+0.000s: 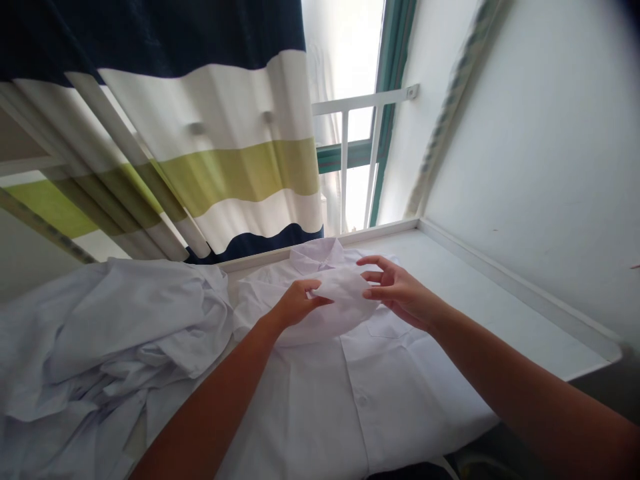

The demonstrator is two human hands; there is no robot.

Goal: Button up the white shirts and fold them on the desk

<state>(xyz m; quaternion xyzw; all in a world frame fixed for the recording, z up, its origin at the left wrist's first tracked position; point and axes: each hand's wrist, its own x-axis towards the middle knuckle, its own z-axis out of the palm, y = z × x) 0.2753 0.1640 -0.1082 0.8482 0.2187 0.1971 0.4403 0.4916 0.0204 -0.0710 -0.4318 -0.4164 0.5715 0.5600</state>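
A white button-up shirt (395,393) lies spread out in front of me, its collar (317,252) toward the far ledge and its button placket running toward me. Over its upper part, a raised fold of white fabric (345,293) is pinched between the thumb and fingers of my left hand (297,303). Whether this fold is a sleeve or another part, I cannot tell. My right hand (397,290) is at the fold's right edge, with fingers apart and the thumb tip against the fabric.
A crumpled heap of white clothes (145,320) lies on the left. The white surface (480,293) has a raised rim along the wall (550,167). Behind are a striped curtain (240,153), a white railing (360,103) and a green-framed window (387,87).
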